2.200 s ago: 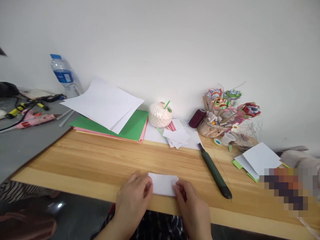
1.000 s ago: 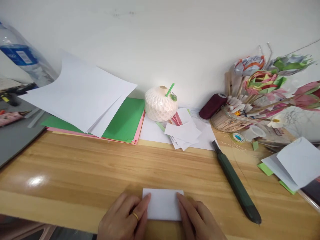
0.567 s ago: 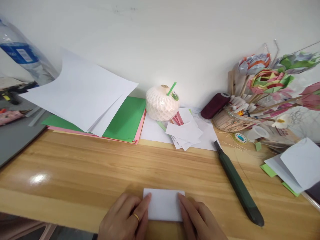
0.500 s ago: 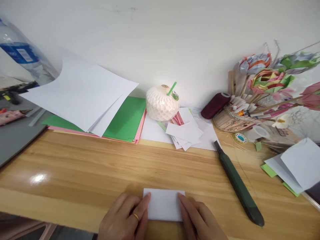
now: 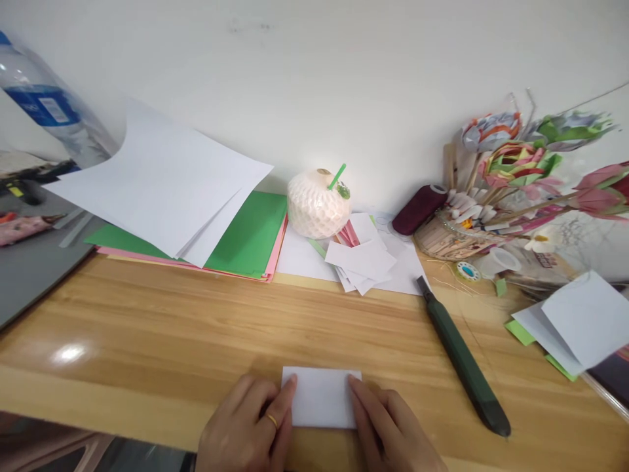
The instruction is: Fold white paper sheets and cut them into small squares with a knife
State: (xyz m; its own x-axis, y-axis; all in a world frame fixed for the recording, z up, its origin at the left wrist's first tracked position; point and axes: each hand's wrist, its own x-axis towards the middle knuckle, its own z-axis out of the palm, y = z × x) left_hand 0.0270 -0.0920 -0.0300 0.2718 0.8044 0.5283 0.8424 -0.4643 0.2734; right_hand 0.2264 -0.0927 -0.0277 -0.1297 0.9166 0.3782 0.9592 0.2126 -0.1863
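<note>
A small white sheet of folded paper (image 5: 324, 400) lies flat on the wooden table near its front edge. My left hand (image 5: 248, 423) is on its left side, with the index fingertip on the upper left corner and the thumb along the left edge. At the opposite side my right hand (image 5: 390, 426) pinches the right edge, its index fingertip close to the upper right corner. A gold ring is on a finger of the left hand. Both hands have their fingers curled, and the lower fingers are partly hidden.
To the right lies a dark green cutter (image 5: 462, 357). Further back are white paper pieces (image 5: 361, 262), a white coconut (image 5: 318, 203) with a green straw, a maroon thread spool (image 5: 420, 208) and a basket (image 5: 445, 235) of paper flowers. Large white sheets (image 5: 171, 177) cover green paper (image 5: 246, 236) at left.
The view has shifted slightly, so things on the right appear a little further left. Both hands keep the same hold on the folded paper.
</note>
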